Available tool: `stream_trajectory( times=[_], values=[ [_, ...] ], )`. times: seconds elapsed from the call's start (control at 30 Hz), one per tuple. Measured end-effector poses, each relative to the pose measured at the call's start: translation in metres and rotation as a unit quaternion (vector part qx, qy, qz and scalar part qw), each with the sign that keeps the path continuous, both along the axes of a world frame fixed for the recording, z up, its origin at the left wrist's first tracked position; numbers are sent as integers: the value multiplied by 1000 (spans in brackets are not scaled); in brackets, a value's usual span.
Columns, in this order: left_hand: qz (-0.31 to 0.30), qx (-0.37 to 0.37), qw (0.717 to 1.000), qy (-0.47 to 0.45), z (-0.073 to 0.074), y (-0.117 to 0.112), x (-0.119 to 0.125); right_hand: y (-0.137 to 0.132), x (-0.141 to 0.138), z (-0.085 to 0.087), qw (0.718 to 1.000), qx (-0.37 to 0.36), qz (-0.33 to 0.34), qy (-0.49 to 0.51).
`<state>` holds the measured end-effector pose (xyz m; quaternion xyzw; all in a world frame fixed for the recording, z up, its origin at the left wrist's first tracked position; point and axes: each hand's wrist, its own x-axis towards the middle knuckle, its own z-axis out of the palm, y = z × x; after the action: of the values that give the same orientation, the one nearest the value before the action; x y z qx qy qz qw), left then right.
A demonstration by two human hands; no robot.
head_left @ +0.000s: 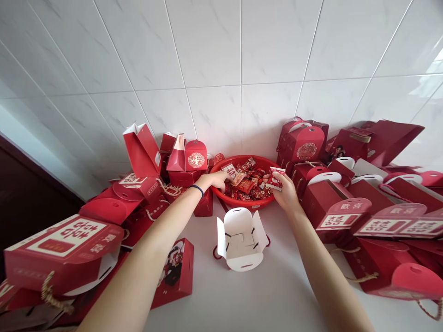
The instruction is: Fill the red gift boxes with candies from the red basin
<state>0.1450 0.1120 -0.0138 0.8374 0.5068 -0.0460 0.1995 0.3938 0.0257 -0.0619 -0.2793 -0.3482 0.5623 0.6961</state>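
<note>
My left hand reaches over the left rim of a red plastic basin, fingers curled down among wrapped candies. Beside its fingertips is a white packet with red characters; whether they grip anything is hidden. Over the basin's right side, my right hand is closed on a small red-and-white candy packet. In front of the basin stands an open gift box, white inside, its flaps spread and a red cord at either side. No contents show in it.
Red gift boxes with rope handles crowd the left. Several more boxes stand in rows at the right, with others against the tiled wall. A red box with a printed picture lies by my left forearm on the pale tabletop.
</note>
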Motion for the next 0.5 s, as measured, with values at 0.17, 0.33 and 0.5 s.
stream_trajectory(
  times=[0.17, 0.33, 0.5],
  values=[
    [23, 21, 992, -122, 11, 5, -17, -1, 1, 2, 1000, -5, 9, 7],
    [30, 42, 964, -261, 21, 0, -15, -4, -3, 4, 999, -11, 31, 11],
    [-12, 25, 920, -391, 27, -16, 27, -9, -16, 8, 998, -23, 64, 9]
  ],
)
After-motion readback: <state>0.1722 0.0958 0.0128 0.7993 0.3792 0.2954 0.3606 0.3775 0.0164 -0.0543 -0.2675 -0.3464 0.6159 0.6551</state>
